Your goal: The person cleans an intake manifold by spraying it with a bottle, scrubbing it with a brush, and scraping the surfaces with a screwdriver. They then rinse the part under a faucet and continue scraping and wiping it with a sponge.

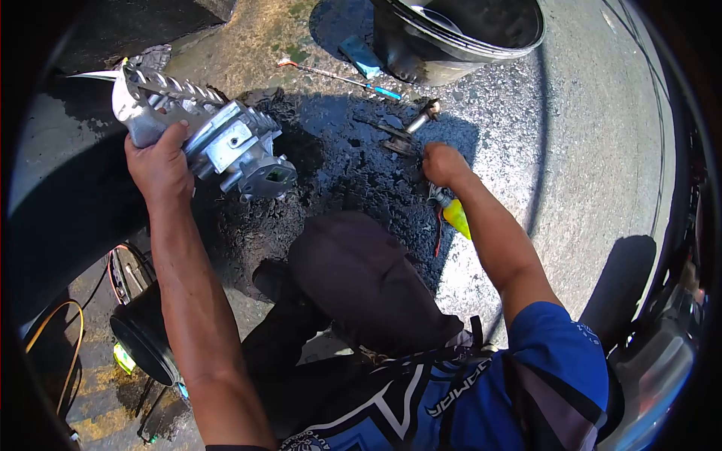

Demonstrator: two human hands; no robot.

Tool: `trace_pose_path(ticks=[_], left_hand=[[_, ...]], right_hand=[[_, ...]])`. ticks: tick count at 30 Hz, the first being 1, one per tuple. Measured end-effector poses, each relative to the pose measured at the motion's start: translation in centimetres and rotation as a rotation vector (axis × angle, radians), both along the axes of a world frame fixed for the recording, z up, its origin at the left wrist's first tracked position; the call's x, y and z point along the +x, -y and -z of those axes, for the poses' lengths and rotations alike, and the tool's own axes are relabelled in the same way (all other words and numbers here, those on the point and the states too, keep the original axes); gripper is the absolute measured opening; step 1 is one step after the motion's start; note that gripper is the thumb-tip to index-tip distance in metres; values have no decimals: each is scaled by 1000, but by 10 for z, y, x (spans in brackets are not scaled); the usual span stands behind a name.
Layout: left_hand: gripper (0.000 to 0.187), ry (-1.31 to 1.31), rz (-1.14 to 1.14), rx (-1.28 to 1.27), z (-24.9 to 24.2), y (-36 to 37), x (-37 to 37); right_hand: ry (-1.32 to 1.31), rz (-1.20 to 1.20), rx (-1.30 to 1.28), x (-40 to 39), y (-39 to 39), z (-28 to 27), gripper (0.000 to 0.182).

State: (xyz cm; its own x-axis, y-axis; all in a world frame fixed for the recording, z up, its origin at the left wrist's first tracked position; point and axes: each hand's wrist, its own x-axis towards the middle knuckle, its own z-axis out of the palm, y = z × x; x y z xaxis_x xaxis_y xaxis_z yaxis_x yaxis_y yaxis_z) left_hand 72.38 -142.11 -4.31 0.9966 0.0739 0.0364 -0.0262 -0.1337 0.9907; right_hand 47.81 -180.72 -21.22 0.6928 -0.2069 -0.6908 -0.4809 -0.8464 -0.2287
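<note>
My left hand [159,161] is wrapped round one end of a silvery cast-metal engine part [235,146], held up above the wet ground. The casting has ribs along its top and a flanged opening at its lower right end. My right hand [445,164] is closed low over the ground; what its fingers hold, if anything, is hidden. Just beyond it lies a metal pipe piece with a flange [410,131]. Beneath my right wrist shows a bright yellow-green object [456,216] with a metallic end, and a thin red piece lies beside it.
A large black bucket [481,56] stands at the back, a blue block [361,56] beside it. A blue-handled long brush or tool [338,79] lies on the ground. Left of my legs is a black container [143,338] near an orange hose [80,331]. A vehicle is at far right.
</note>
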Motion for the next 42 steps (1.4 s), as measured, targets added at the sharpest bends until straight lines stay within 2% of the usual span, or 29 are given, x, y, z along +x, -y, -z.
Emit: trace_pose_path(ticks=[4, 7, 9, 13, 16, 22, 26, 34, 37, 40, 42], left_hand=[[45, 45, 1, 10, 3, -14, -1], [47, 48, -11, 49, 3, -17, -4], [47, 59, -21, 84, 0, -14, -6], [44, 85, -21, 78, -2, -6, -5], [44, 77, -3, 69, -2, -3, -2], [40, 63, -26, 103, -5, -4, -7], [45, 57, -50, 74, -3, -5, -10], [50, 66, -54, 40, -1, -12, -13], [51, 88, -67, 69, 0, -14, -24], [54, 91, -132, 39, 3, -9, -36], [55, 98, -135, 16, 5, -7, -43]], right_hand=[[-236, -418, 126, -35, -26, 36, 28], [-47, -268, -95, -71, -49, 51, 29], [-83, -291, -178, -79, -52, 52, 29], [-92, -389, -154, -93, -41, 45, 29], [-72, -318, -174, -95, -45, 52, 26], [-157, -132, -67, -92, -53, 69, 33], [-187, -71, -50, -87, -52, 64, 38], [-218, -191, -30, -85, -57, 54, 26], [-4, -239, -19, -77, -56, 32, 23], [271, -47, 233, -54, -53, 3, 22], [272, 10, 372, -28, -54, -43, 26]])
